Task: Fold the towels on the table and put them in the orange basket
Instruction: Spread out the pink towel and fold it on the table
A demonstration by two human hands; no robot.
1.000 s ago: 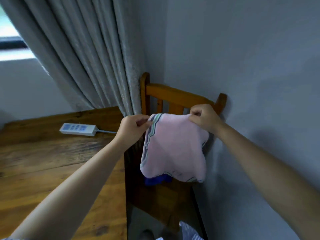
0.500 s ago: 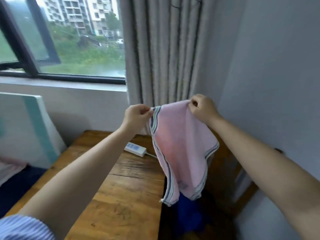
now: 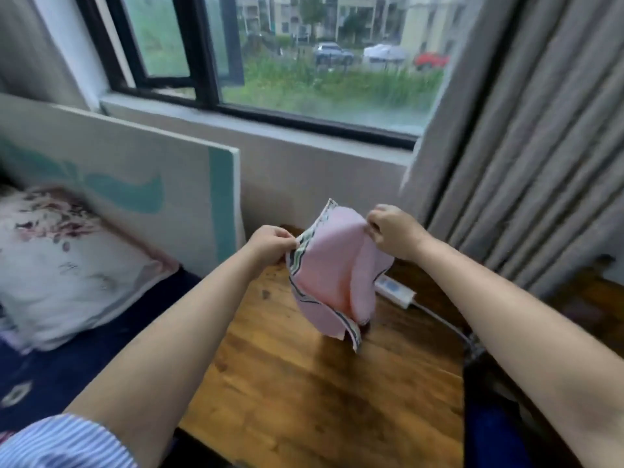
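A pink towel [image 3: 332, 282] with a striped border hangs in the air above the wooden table [image 3: 304, 383]. My left hand [image 3: 271, 243] pinches its upper left edge by the striped hem. My right hand [image 3: 391, 229] pinches its upper right corner. The cloth billows between them, and its lower tip hangs close over the tabletop. No orange basket is in view.
A white power strip [image 3: 395, 290] with its cable lies on the table behind the towel. Left of the table is a bed with a floral pillow [image 3: 64, 265] and a white-and-teal board [image 3: 135, 184]. Grey curtains [image 3: 526, 163] hang on the right below the window.
The view swung left from the chair and wall to the table and window. Both hands carried the pink towel over the tabletop and lower, still holding its top corners.
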